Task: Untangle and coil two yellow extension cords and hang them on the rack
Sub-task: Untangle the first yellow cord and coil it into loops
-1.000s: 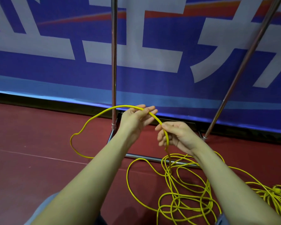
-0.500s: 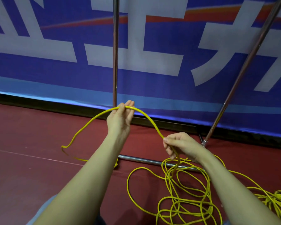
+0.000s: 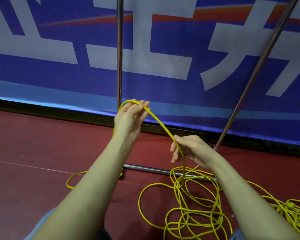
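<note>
Your left hand (image 3: 131, 116) pinches the yellow cord (image 3: 160, 126) high at its fingertips while your right hand (image 3: 189, 149) curls loosely around it lower down, likely so slack feeds through as you draw it from the tangle (image 3: 194, 208) on the floor. Two rack poles (image 3: 119, 49) rise behind; a second yellow bundle (image 3: 291, 209) lies at right.

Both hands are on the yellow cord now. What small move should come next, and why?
Probably slide the right hand down the cord and bring the next length up to the left hand. The left hand holds only one bend at its fingertips, and most of the cord is in a loose pile on the floor.
</note>
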Tool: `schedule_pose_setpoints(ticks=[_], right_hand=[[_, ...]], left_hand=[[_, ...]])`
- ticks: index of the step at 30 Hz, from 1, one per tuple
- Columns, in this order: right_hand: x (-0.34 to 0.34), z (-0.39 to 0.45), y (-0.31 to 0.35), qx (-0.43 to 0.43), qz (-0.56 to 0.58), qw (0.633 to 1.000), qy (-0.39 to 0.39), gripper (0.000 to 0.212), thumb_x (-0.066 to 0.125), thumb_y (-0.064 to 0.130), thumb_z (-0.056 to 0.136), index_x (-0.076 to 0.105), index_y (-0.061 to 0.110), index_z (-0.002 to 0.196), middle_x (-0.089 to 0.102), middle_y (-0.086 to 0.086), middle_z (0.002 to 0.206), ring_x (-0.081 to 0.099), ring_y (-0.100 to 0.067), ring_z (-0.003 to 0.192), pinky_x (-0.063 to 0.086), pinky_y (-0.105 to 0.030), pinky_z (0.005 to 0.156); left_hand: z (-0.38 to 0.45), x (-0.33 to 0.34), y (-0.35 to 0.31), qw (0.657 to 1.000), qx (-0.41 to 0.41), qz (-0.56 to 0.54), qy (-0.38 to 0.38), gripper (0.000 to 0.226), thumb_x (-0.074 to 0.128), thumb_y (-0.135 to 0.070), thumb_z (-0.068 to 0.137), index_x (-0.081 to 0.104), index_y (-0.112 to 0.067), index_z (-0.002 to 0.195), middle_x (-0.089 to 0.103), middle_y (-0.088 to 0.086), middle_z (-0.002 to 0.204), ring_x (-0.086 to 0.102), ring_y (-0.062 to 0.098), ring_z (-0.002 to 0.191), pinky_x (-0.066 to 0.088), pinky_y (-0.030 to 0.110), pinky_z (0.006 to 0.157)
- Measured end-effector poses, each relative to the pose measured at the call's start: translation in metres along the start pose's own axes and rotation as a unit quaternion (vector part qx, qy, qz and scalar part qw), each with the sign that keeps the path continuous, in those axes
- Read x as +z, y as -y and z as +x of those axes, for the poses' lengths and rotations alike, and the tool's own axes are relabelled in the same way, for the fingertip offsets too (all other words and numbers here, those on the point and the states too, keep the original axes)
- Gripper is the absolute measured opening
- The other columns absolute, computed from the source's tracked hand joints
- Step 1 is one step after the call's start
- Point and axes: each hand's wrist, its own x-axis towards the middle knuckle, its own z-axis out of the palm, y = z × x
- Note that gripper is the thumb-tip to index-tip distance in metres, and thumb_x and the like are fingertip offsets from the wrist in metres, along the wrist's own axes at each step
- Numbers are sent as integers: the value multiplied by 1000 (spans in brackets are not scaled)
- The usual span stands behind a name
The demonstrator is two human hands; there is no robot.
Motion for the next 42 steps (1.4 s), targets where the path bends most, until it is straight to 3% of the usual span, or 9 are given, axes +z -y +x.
schedule_pose_setpoints(ticks=[7,10,14,18,24,29,35,38,42], right_hand=[[-9,1,-14,35,-39,998,-17,25,50,15,93,62,4,74,60,-6,54,53,-14,42,42,-19,46],[-4,0,-6,-4,2,999,-48,26,45,14,95,59,3,76,56,-5,50,48,-13,35,31,-16,36],[5,2,9,-41,52,996,-56,26,45,16,96,57,2,78,53,-4,47,46,-13,31,24,-16,32],[7,1,10,-31,57,997,-30,31,48,27,92,60,2,76,55,-6,48,51,-17,36,35,-21,40],[-13,-9,-9,41,-4,999,19,31,54,29,81,63,0,76,60,-11,55,59,-23,49,47,-24,52],[-15,-9,-14,22,7,999,-33,27,48,17,93,60,0,75,52,-8,49,45,-15,37,38,-21,41],[3,-3,2,-16,66,997,-30,28,46,20,94,58,2,76,52,-6,47,46,-15,37,38,-21,40],[12,0,7,-28,81,996,-6,30,45,21,95,58,2,77,53,-6,48,49,-17,39,42,-22,43],[7,2,0,-22,62,997,26,28,52,28,84,60,3,77,58,-9,53,56,-21,48,47,-26,53]], left_hand=[[8,-18,-7,997,14,-19,-79,13,50,8,92,51,-5,94,64,11,95,68,18,81,58,29,73],[2,-14,10,994,-89,55,-13,10,52,-5,94,53,-3,104,66,11,94,71,16,76,58,30,72],[-20,0,33,977,-168,119,59,16,46,-2,97,57,2,85,70,12,80,71,16,68,59,28,68],[-24,10,28,987,-135,74,48,18,43,2,97,55,2,83,69,13,84,72,19,74,59,25,65],[8,-7,-4,991,-71,-89,-70,16,40,4,98,53,4,89,62,20,101,60,28,100,58,29,58],[3,-9,7,989,-145,25,-10,15,44,-10,99,53,-1,90,66,16,95,66,26,90,60,35,65],[-24,11,35,979,-174,91,46,10,43,5,96,49,-1,90,64,19,90,71,20,67,60,31,63],[-20,15,31,988,-144,51,19,11,39,6,97,46,-1,93,61,19,90,67,26,81,56,38,67],[-9,12,18,994,-105,14,-17,25,36,5,99,41,2,123,61,17,100,57,28,101,47,40,83]])
